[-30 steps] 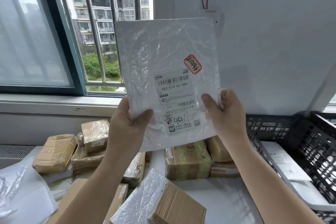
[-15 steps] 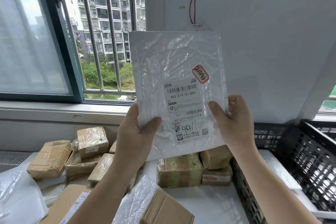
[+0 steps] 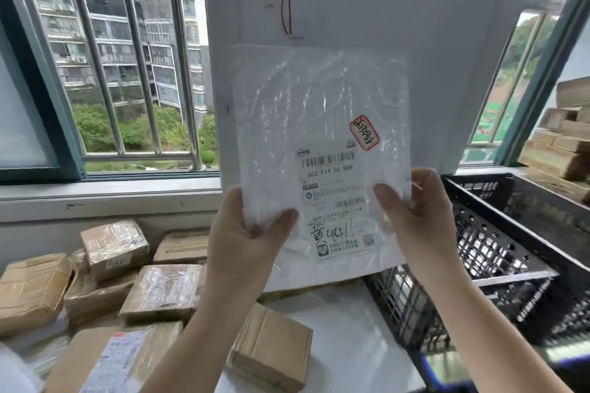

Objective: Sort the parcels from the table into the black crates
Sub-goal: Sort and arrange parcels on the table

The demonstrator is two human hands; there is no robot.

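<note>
Flat white parcel [image 3: 319, 99], a thin, square, crinkled plastic mailer with a glossy, wrinkled face, held upright in the air in front of the white wall, above the far edge of the table [image 3: 344, 325] and just left of the black crate [image 3: 485, 242]. The left hand [image 3: 242, 242] pinches its lower left corner, thumb on the front and fingers behind; the right hand [image 3: 418, 217] pinches its lower right edge in the same way. A rectangular paper shipping label [image 3: 332, 175] with barcodes and handwritten marks covers the lower middle of the mailer; a small red-bordered sticker [image 3: 364, 132] sits tilted at the label's upper right corner. The crate is rigid plastic with perforated, grid-like walls and stands at the table's right side. Brown cardboard parcels [image 3: 162, 290], boxy and wrapped in shiny clear tape, lie heaped on the left of the smooth white tabletop; one small plain carton [image 3: 274, 348] lies nearer, between the forearms
</note>
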